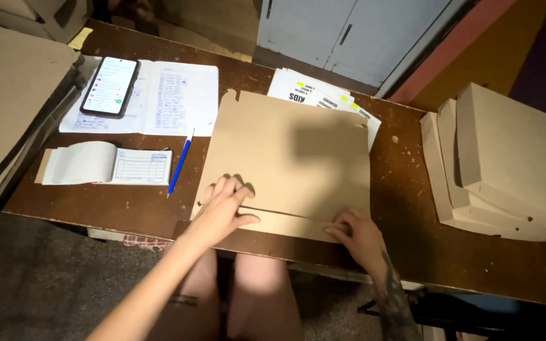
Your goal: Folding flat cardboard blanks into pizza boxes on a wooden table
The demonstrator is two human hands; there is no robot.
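A flat brown cardboard box blank [285, 151] lies on the dark wooden table [406, 202], reaching to its near edge. My left hand [222, 211] presses flat on the blank's near left part, fingers spread. My right hand [358, 237] pinches the narrow front flap [289, 222] at its right end, where the flap is folded up along the crease. The rest of the blank lies flat.
A stack of folded cardboard boxes [507, 164] sits at the right. Flat cardboard sheets [7, 95] are piled at the left. A phone [110, 86] rests on an open notebook [172, 98], with a receipt book [105, 165], a blue pen [180, 162] and printed papers [311, 95] nearby.
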